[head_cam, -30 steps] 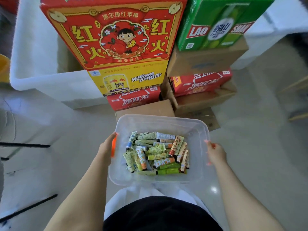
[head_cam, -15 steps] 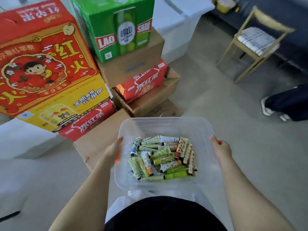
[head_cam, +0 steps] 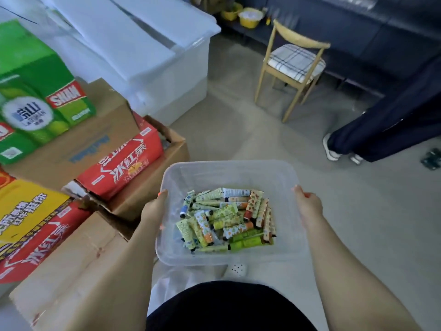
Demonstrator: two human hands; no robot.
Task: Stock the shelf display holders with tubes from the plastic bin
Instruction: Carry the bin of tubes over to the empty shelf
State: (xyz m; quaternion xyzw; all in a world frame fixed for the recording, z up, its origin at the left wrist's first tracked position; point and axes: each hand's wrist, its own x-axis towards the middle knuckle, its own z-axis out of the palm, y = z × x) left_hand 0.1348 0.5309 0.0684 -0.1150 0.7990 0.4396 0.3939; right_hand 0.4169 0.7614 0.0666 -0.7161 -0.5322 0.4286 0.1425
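Observation:
I carry a clear plastic bin (head_cam: pixel 229 170) in front of my waist. Several small tubes (head_cam: pixel 228 218) with green, yellow and orange prints lie heaped in its bottom. My left hand (head_cam: pixel 155 209) grips the bin's left rim, thumb over the edge. My right hand (head_cam: pixel 307 204) grips the right rim the same way. No shelf display holders are in view.
Stacked drink cartons (head_cam: pixel 124 163) and cardboard boxes (head_cam: pixel 78 278) stand close on my left, with large white storage tubs (head_cam: pixel 167 75) behind them. A wooden chair (head_cam: pixel 293 65) stands ahead on the right. Another person's legs (head_cam: pixel 372 137) stand at the right on the grey floor.
My view has swung to the right; the cartons slid off to the left and the chair and the other person's legs came into view. Both hands still hold the bin.

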